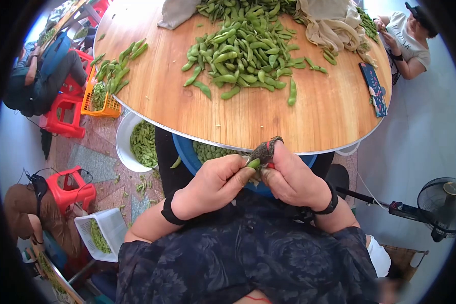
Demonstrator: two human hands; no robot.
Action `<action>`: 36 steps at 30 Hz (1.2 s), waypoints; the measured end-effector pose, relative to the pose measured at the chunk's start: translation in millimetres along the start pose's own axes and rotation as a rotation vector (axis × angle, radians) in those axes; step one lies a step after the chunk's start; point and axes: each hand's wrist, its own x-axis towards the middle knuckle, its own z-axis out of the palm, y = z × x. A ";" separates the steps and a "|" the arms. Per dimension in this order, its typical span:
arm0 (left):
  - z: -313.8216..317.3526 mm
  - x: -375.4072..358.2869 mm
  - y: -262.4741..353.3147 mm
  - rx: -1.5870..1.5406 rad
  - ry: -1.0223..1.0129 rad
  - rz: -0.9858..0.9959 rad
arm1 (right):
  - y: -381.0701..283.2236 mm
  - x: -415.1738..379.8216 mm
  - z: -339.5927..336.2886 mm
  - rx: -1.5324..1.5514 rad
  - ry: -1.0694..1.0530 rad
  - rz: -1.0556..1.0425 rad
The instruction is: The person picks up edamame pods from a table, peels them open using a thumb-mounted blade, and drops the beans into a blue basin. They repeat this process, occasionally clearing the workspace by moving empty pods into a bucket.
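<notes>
One pod (254, 163) is pinched between the left hand's (215, 180) thumb and finger, above the blue tub (185, 155). The right hand (295, 177) meets it, its own grip unclear. A heap (245, 55) of pods covers part of the table (157, 96).

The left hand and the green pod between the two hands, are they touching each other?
Touching. The head view shows the left hand pinching the green pod at its fingertips, with no gap visible between them.
</notes>
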 end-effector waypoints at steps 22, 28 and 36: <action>-11.1 9.7 17.5 0.099 -0.257 0.049 | -8.4 0.8 -23.8 -0.482 -0.222 -0.296; -9.8 9.4 20.9 0.866 -0.087 0.483 | -7.1 4.9 -29.3 0.086 -0.305 0.037; -29.5 -13.8 17.2 0.638 0.017 0.441 | -17.8 5.8 -9.8 -0.352 -0.190 -0.111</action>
